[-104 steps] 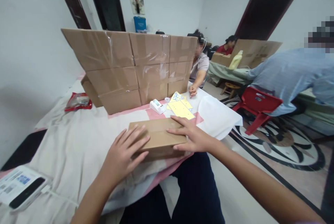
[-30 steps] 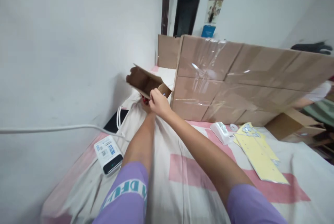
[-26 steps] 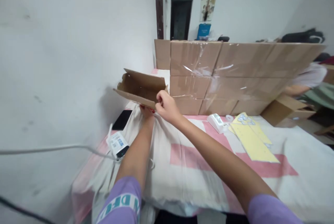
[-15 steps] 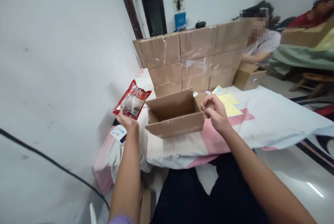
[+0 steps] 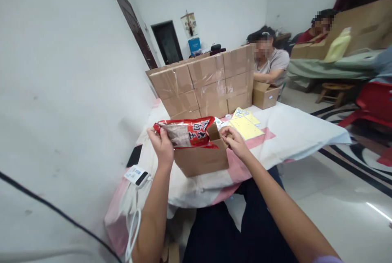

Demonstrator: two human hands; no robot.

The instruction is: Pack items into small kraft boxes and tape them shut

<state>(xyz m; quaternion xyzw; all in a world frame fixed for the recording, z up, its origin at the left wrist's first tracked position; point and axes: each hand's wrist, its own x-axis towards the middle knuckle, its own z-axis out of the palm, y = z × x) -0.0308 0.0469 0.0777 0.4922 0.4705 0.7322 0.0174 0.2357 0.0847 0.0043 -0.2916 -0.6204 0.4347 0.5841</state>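
My left hand (image 5: 161,144) is closed on the left end of a red food packet (image 5: 191,132) with a clear window and large printed characters. The packet lies level over the opening of a cardboard box (image 5: 202,159) and hides most of its inside. At the box's right end my right hand (image 5: 233,141) is closed, its fingers pinching the edge of the side flap. The box stands upright on a table with a white and pink cloth (image 5: 294,129).
Taped cardboard boxes (image 5: 211,83) form a wall behind. Yellow sheets (image 5: 246,126) lie right, near another open carton (image 5: 266,94). A power bank (image 5: 141,177) and a black phone (image 5: 134,156) lie left. A person (image 5: 272,61) sits beyond; another sits farther right.
My left hand has carried the packet right, from beside the box to over its opening, and the packet has turned level. My right hand stays at the box's right end. The view has shifted right.
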